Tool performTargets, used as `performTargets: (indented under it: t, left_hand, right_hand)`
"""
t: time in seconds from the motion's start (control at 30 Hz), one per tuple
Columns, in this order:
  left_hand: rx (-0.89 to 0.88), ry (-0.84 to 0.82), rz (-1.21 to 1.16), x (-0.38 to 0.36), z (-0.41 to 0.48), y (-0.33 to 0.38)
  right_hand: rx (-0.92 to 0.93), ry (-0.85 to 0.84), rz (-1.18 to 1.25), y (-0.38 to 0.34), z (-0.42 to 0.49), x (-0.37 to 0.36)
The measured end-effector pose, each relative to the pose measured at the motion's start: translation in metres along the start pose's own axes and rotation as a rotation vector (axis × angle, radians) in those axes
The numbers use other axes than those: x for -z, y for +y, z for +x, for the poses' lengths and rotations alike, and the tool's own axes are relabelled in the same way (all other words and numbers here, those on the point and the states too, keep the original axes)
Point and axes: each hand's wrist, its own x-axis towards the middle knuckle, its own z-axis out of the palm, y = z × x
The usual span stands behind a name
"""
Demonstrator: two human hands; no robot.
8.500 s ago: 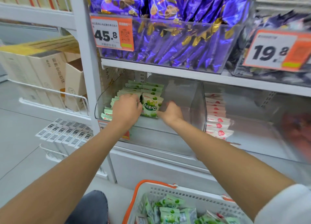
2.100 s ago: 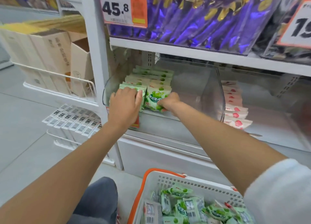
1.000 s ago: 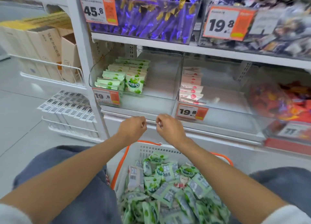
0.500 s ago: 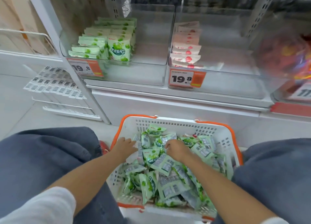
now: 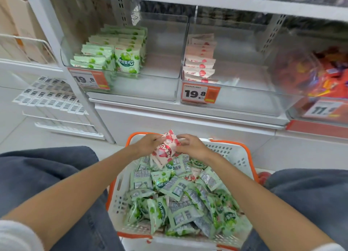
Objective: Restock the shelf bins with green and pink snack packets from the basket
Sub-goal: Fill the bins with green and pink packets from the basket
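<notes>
- A person crouches before the shelf (image 5: 188, 117), knees (image 5: 43, 175) in jeans on either side of a white basket (image 5: 243, 156) with an orange rim that stands on the floor (image 5: 22, 137).
- The left grip (image 5: 148, 145) and right grip (image 5: 192, 146) are up over the basket's far edge, holding one pink packet (image 5: 166, 149) between them, clear of the heap below.
- The left grip has its fingers curled round the packet's left edge. The right grip pinches the right edge, fingers bent over it.
- The packet is tilted, with one corner sticking up between the two grips.
- Under it the basket is heaped with green packets (image 5: 175, 194) lying every which way, many of them back side up. A few bits of pink show among them.
- On the shelf, the left bin (image 5: 163, 70) is clear plastic. It holds green stacks (image 5: 113, 49) along its left side from front to back, with one packet standing upright at the front.
- The right bin (image 5: 244, 77), just beside it, has a pink row (image 5: 200, 60) along its left wall.
- A price tag (image 5: 200, 93) at the right bin's front left corner reads 19.8.
- Further right, a third bin (image 5: 310, 66) holds orange and red sweets, which are blurred.
- Left of the shelf post, a wire rack (image 5: 56, 119) carries white boxes with barcodes.
</notes>
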Motion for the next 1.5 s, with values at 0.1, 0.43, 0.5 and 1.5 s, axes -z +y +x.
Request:
performTargets:
  t: [0.1, 0.43, 0.5, 1.5]
  left_hand:
    - [0.017, -0.019, -0.136, 0.001, -0.005, 0.033]
    - [-0.04, 0.18, -0.338, 0.014, -0.012, 0.098]
    - [-0.023, 0.317, -0.594, 0.015, -0.012, 0.11]
    - [-0.388, 0.151, 0.998, 0.127, 0.095, 0.244]
  right_hand:
    - [0.055, 0.071, 0.08, -0.02, -0.008, 0.021]
    - [0.134, 0.152, 0.283, -0.07, -0.043, 0.077]
    - [0.155, 0.14, 0.34, -0.079, -0.05, 0.083]
    - [0.478, 0.382, 0.145, -0.146, -0.024, 0.169]
